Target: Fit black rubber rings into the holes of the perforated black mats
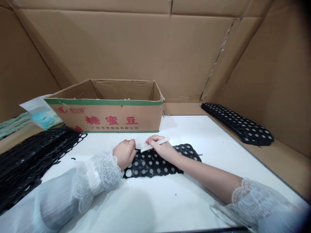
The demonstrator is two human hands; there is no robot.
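A black strip with rows of round pale spots (pixel 152 166) lies flat on the white tabletop in front of me. My left hand (pixel 125 153) is closed at the strip's upper left end, fingers curled against its edge. In my right hand (pixel 161 149) is a slim white pen-shaped tool (pixel 155 144), pinched between thumb and fingers and slanting down to the left. Its lower end is at the strip's far edge, near my left hand; what the tip touches is too small to tell. My right wrist crosses over part of the strip.
An open cardboard box (pixel 109 115) stands behind my hands. Black netlike sheets (pixel 29 158) are heaped at the left, by a white-and-teal packet (pixel 45 116). Another black spotted strip (pixel 239 124) lies at the right. Tall cardboard walls (pixel 136 51) enclose the white table (pixel 150 204).
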